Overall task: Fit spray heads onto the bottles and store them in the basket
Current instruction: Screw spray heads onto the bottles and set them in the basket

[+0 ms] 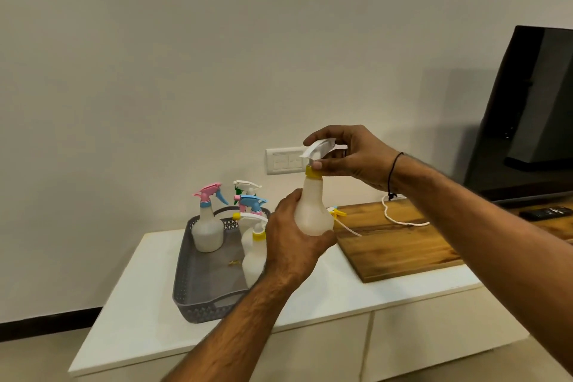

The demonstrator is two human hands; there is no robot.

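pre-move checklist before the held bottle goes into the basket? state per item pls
1. Left hand grips bottle body: ok.
2. Right hand on white spray head: ok.
3. Head seated on neck, yellow collar down: ok.
4. Collar screwed tight: cannot tell.
5. Free floor space in basket: ok, front left is bare.
6. All heads fitted: not ok, a loose head lies on the wooden board.

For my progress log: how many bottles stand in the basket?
4, possibly more hidden: pink-head bottle at the back left, yellow-collar bottle front right, blue-head and green-trigger bottles behind it.
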